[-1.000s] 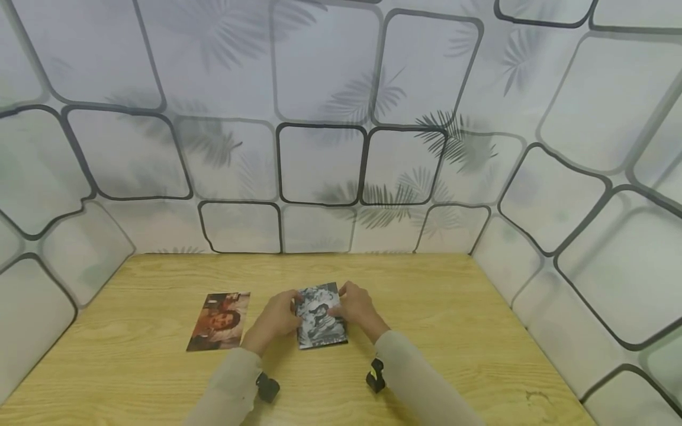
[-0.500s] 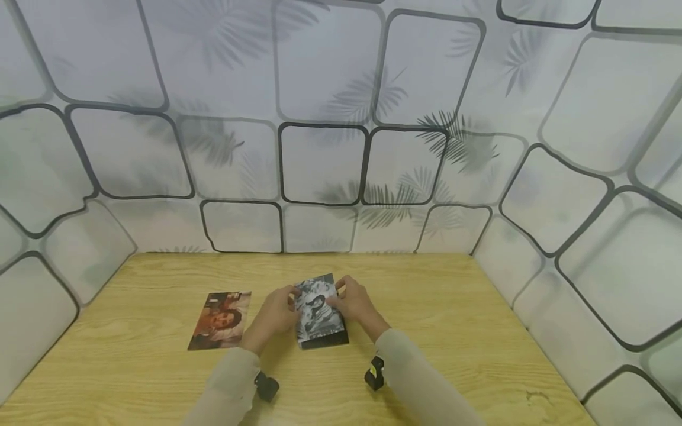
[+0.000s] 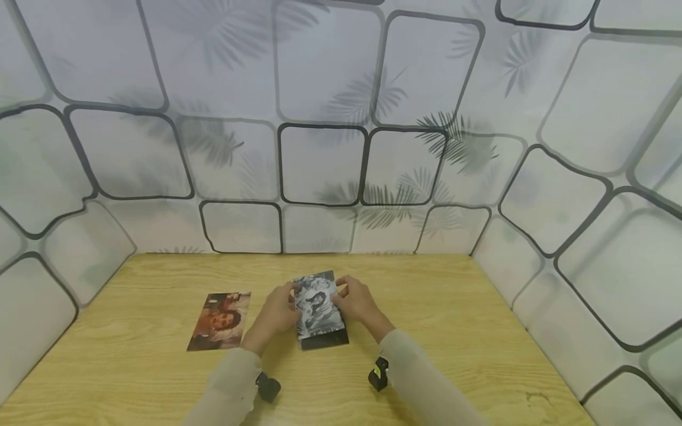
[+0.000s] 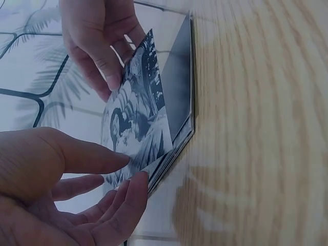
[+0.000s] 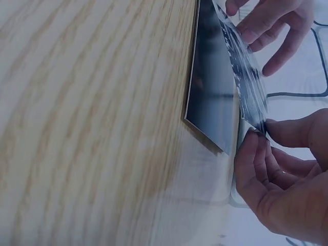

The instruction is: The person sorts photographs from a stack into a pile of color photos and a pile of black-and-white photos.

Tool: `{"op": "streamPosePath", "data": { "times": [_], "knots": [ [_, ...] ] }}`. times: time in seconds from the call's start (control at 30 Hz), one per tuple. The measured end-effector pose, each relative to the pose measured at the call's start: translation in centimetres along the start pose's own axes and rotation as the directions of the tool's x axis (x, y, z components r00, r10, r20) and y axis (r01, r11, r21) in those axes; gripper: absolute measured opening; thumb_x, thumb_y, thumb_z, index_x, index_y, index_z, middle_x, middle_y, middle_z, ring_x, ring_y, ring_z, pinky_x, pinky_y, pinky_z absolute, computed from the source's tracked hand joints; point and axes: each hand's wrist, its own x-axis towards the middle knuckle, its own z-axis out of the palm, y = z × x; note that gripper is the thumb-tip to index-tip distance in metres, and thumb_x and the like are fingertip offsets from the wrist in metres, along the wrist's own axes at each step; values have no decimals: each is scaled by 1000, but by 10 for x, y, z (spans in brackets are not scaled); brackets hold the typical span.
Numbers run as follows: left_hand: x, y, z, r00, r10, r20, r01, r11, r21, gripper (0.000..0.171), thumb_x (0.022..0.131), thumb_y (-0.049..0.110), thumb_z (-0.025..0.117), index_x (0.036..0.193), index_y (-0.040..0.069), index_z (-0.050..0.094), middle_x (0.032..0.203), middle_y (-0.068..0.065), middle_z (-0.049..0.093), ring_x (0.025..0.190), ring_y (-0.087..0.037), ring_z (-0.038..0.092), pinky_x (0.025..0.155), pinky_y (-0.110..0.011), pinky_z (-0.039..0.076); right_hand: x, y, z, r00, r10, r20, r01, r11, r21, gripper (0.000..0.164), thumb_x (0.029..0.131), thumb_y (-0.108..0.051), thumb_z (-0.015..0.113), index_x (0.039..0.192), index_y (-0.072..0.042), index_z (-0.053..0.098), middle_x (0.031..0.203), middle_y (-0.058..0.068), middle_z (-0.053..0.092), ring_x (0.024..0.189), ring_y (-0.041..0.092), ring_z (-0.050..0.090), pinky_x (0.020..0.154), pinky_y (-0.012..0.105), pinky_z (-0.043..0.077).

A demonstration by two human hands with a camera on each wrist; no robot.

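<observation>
A black-and-white photo print (image 3: pixel 318 305) is tilted up off a thin stack of prints (image 3: pixel 325 339) at the middle of the table. My right hand (image 3: pixel 358 302) pinches its right edge between thumb and fingertips, plainest in the right wrist view. On the opposite edge, my left hand (image 3: pixel 277 313) has its thumb on the picture and its fingers curled at the side, close to the stack. The left wrist view shows a gap between the lifted print (image 4: pixel 136 113) and the dark top of the stack (image 4: pixel 179 87).
A reddish colour photo (image 3: pixel 219 321) lies flat on the wooden table (image 3: pixel 447 355), left of my left hand. Patterned wall covering (image 3: pixel 319 165) encloses the table at the back and both sides. Black wrist devices (image 3: pixel 268 387) hang under both sleeves.
The black-and-white print has come up off the stack and shifted away from me, uncovering a dark strip at the near edge. Both hands moved with it slightly; the colour photo stayed put.
</observation>
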Motion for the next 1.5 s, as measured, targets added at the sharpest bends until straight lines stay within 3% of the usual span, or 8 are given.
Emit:
{"op": "streamPosePath", "data": {
  "times": [0.2, 0.43, 0.6, 0.9, 1.13, 1.5],
  "knots": [
    [1, 6, 1, 1000, 16, 4, -16, 1000, -14, 57, 80, -4, 70, 135, -7, 57, 108, -24, 62, 91, -29, 60, 78, -44, 56, -4, -3, -10, 1000, 14, 2, -14, 1000, -7, 42, 91, -6, 74, 130, 4, 63, 98, 18, 74, 71, 20, 69, 63, 31, 59],
    [6, 13, 7, 999, 30, 12, -29, 999, -40, 61, 76, -6, 69, 136, -8, 56, 104, -22, 62, 88, -26, 60, 71, -36, 58, -8, 4, -18, 999, 37, 2, -37, 997, 63, 51, 91, -2, 72, 139, 2, 56, 100, 20, 70, 64, 18, 67, 56, 29, 61],
    [9, 19, 14, 999, 24, 28, -21, 995, -98, 61, 77, -8, 68, 136, -9, 55, 109, -27, 61, 87, -27, 64, 64, -31, 62, -8, 10, -25, 1000, 28, -5, -28, 999, 47, 49, 91, -1, 72, 138, 3, 57, 97, 18, 70, 63, 19, 68, 56, 30, 61],
    [10, 28, 28, 999, 40, 37, -34, 989, -146, 59, 78, -11, 65, 136, -13, 55, 107, -25, 56, 83, -24, 62, 54, -23, 59, -11, 22, -35, 999, 51, -3, -51, 996, 67, 49, 89, 0, 73, 136, 5, 57, 95, 19, 70, 63, 20, 69, 57, 31, 62],
    [11, 38, 37, 995, 86, 58, -74, 980, -186, 58, 80, -13, 62, 137, -16, 52, 112, -28, 53, 76, -19, 64, 52, -21, 58, -14, 35, -44, 997, 69, -19, -68, 996, 51, 48, 90, 0, 72, 136, 5, 57, 95, 19, 70, 63, 19, 69, 58, 33, 63],
    [16, 52, 52, 989, 103, 107, -90, 989, -120, 55, 84, -11, 62, 139, -12, 53, 109, -23, 54, 65, -12, 57, 50, -19, 54, -19, 50, -60, 994, 112, -20, -111, 994, 20, 49, 91, 0, 72, 137, 5, 56, 97, 20, 70, 63, 20, 69, 59, 32, 63]
  ]
}}
